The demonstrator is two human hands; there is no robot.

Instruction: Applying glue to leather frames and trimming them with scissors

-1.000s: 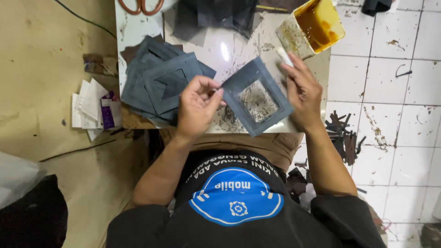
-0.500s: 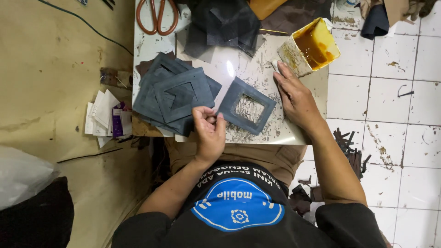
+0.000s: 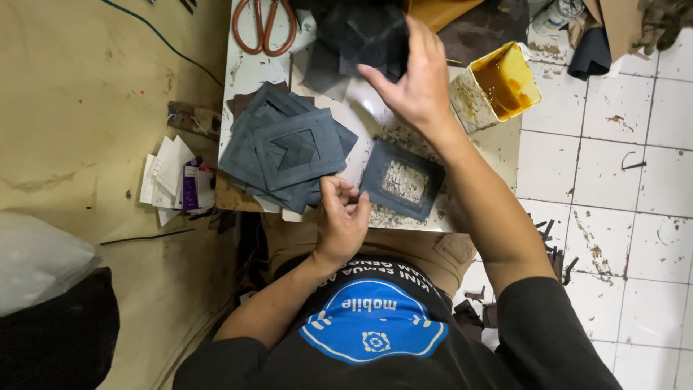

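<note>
Amber glue is sitting in an open yellow tin point(image 3: 505, 83) at the far right edge of the white desk point(image 3: 249, 72), which is standing on white floor tiles point(image 3: 613, 188). The right hand point(image 3: 411, 79) is hovering, fingers spread, over dark fabric pieces point(image 3: 361, 36). The left hand point(image 3: 341, 220) is curling loosely, touching a dark square frame point(image 3: 401, 180) lying flat and slightly skewed beside a stack of frames point(image 3: 289, 148).

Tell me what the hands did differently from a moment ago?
The right hand let go of the dark square frame and reached away up the board to the pile of dark pieces at the far end. The left hand drew back to the near edge beside the frame, which now lies flat. The stack of frames, glue tin and scissors stayed put.
</note>
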